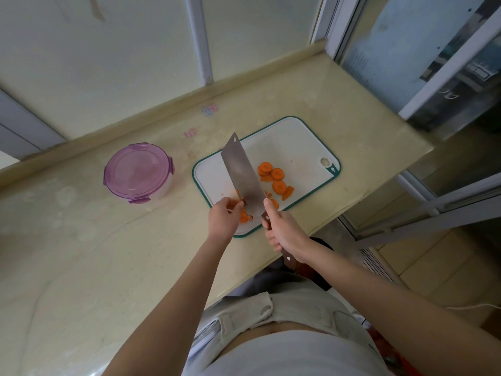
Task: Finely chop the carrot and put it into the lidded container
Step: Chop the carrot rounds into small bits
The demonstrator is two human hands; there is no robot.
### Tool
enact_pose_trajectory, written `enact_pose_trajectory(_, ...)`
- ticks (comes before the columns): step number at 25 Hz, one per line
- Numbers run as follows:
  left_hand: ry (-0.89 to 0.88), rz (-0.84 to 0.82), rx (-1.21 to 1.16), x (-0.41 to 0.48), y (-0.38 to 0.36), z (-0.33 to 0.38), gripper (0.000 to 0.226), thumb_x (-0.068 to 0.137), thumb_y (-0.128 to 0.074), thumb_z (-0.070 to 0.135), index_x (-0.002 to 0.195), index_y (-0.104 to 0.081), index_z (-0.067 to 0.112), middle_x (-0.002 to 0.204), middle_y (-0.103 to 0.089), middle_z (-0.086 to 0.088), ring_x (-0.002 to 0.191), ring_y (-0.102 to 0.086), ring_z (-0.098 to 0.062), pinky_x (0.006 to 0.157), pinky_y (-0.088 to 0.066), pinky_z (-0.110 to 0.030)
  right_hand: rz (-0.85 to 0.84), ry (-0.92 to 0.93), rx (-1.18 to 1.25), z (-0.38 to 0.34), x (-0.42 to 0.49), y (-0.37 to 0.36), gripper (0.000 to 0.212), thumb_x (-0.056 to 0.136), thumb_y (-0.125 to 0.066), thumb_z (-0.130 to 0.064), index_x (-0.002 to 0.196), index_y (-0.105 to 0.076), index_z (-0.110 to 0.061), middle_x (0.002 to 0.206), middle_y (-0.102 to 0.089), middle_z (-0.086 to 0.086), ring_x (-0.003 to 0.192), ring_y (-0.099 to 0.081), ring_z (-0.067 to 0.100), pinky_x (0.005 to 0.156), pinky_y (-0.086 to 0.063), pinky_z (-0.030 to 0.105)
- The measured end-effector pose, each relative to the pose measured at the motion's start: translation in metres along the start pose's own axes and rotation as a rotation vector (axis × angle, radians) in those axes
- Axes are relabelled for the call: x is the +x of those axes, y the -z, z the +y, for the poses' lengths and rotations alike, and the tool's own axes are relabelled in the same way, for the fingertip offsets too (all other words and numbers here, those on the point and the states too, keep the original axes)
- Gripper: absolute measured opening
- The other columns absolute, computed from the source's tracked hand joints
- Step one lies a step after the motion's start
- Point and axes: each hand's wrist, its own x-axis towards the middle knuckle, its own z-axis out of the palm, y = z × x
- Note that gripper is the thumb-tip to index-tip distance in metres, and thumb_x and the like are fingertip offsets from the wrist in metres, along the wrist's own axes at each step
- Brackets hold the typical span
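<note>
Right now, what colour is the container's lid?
The lid is translucent purple, seen best in the head view.

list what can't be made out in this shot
Head view only:
- carrot piece being cut: mostly hidden by left hand and cleaver.
- lidded container contents: purple lid covers them.
- cleaver handle: mostly wrapped by right hand.
</note>
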Motion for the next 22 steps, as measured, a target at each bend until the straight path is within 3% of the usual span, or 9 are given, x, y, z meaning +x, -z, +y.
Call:
enact_pose_trajectory(3,-0.053,0.009,0.083,0.005,0.001,-0.012,0.015,0.09,-0.055,0.012,0.096,-0.067,0.005,0.093,-0.064,-0.009,0.086,-0.055,-0.021,0.07,-0.038,-0.021,0.017,0.002,0.023,-0.002,0.001,0.003,0.052,0.096,-0.032,-0.058,0.063,-0.036,-0.018,0.048,-0.027,-0.003,0.041,-0.024,0.011,0.041,-0.02,0.023)
enact_pose_trajectory(6,-0.225,0.028,0.332,0.005,0.003,-0.024,0.026,0.09,-0.049,0.005,0.105,-0.069,0.01,0.107,-0.061,-0.01,0.103,-0.049,-0.025,0.085,-0.038,-0.026,0.037,0.021,0.019,-0.006,0.001,0.007,0.05,0.097,-0.033,-0.055,0.063,-0.035,-0.018,0.049,-0.027,-0.003,0.04,-0.024,0.011,0.041,-0.019,0.023)
enact_pose_trajectory(11,-0.301,0.026,0.591,0.001,-0.001,-0.027,0.039,0.088,-0.055,0.042,0.119,-0.058,0.019,0.115,-0.053,-0.003,0.109,-0.044,-0.022,0.092,-0.034,-0.031,0.069,0.068,-0.131,-0.003,0.005,0.011,0.052,0.097,-0.034,-0.054,0.06,-0.036,-0.017,0.048,-0.031,-0.002,0.037,-0.028,0.011,0.035,-0.023,0.019)
enact_pose_trajectory(17,-0.257,0.045,0.557,0.006,-0.005,-0.026,0.031,0.089,-0.052,0.03,0.11,-0.063,0.011,0.107,-0.052,-0.007,0.103,-0.044,-0.024,0.088,-0.037,-0.031,0.044,0.088,-0.25,0.005,0.011,0.006,0.055,0.097,-0.031,-0.056,0.057,-0.033,-0.017,0.048,-0.03,-0.001,0.037,-0.028,0.012,0.036,-0.024,0.02)
enact_pose_trajectory(22,-0.223,0.075,0.424,0.001,-0.003,-0.032,0.033,0.086,-0.058,0.031,0.113,-0.06,0.011,0.108,-0.054,-0.006,0.105,-0.045,-0.023,0.089,-0.039,-0.03,0.069,0.116,-0.337,0.009,0.017,0.002,0.057,0.097,-0.031,-0.055,0.057,-0.035,-0.015,0.049,-0.034,0.0,0.039,-0.032,0.012,0.041,-0.028,0.024)
